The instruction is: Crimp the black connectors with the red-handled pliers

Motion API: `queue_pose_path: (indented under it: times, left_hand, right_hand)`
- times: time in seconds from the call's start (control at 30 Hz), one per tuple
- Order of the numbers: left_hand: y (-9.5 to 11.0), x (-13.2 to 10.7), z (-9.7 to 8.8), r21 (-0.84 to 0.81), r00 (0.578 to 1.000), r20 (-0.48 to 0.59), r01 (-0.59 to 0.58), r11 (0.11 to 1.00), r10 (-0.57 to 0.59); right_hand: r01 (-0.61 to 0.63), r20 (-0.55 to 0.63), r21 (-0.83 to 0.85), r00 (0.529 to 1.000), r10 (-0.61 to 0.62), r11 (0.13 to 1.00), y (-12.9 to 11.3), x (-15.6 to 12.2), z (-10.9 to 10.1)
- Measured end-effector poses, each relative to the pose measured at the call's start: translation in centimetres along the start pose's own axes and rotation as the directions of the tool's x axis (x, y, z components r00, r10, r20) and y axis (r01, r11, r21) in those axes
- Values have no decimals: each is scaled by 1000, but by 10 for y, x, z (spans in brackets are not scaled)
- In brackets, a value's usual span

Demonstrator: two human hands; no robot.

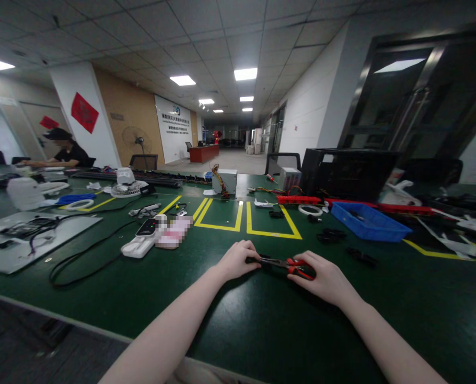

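Note:
My right hand is closed round the red and black handles of a pair of long-nose pliers. Their jaws point left, toward my left hand. Between the fingers of that hand is a small dark piece, pinched at the tip of the pliers; its kind is too small to make out. Both hands are just above the green tabletop, near its front edge.
Ahead lie yellow tape outlines. A blue tray and bundled black cables are at right. To the left are a white handheld device, a black cable and a grey panel. A person sits at far left.

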State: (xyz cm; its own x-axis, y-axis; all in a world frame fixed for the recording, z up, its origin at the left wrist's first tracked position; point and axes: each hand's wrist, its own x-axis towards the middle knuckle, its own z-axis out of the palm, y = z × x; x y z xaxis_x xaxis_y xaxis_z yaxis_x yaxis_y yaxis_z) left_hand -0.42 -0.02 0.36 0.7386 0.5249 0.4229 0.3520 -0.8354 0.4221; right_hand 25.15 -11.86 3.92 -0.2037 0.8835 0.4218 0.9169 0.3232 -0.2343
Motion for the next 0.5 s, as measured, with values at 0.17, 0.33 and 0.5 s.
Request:
queue_pose_path:
  times: [0.17,0.33,0.5]
  left_hand:
    - [0,0,0,-12,1000,-2,-5,1000,5]
    - [0,0,0,-24,1000,-6,-5,1000,5]
    - [0,-1,0,-33,1000,-12,0,999,-1]
  right_hand:
    - [-26,31,21,999,25,999,2,0,1]
    - [-27,47,35,999,25,999,-2,0,2]
    - [-18,37,31,999,17,999,-3,1,2]
